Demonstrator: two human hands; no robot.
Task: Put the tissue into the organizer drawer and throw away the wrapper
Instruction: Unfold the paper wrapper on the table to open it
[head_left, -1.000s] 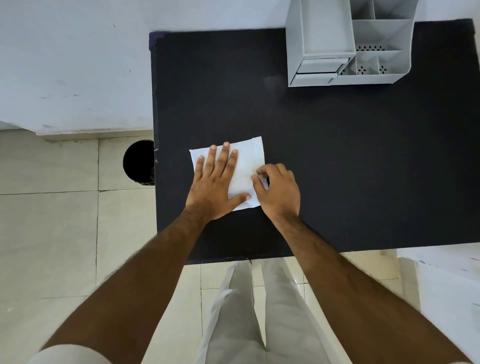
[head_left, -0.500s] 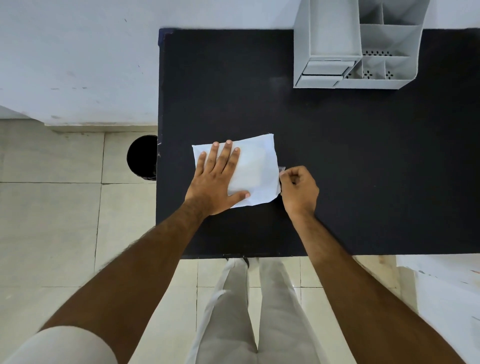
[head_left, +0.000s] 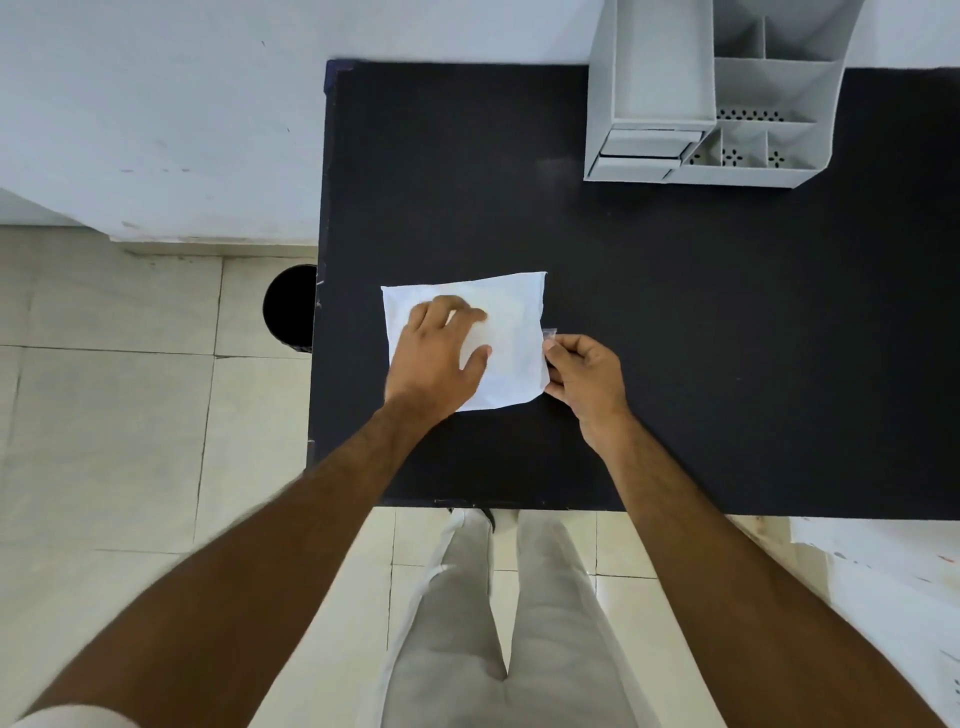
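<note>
A black worktop (head_left: 675, 338) fills the scene, with a grey organizer (head_left: 711, 98) at its far edge, both small drawers (head_left: 644, 150) pushed in. A black bin (head_left: 288, 306) stands on the floor beside the worktop's left edge. The white tissue (head_left: 514, 338) lies flat near the front. The left hand (head_left: 439, 353) rests on it, fingers curled. The right hand (head_left: 584, 374) pinches what seems to be a clear wrapper (head_left: 549, 332) at the tissue's right edge.

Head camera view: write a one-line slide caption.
Left hand presses a white tissue pack on the black table; right hand pinches its clear wrapper.
</note>
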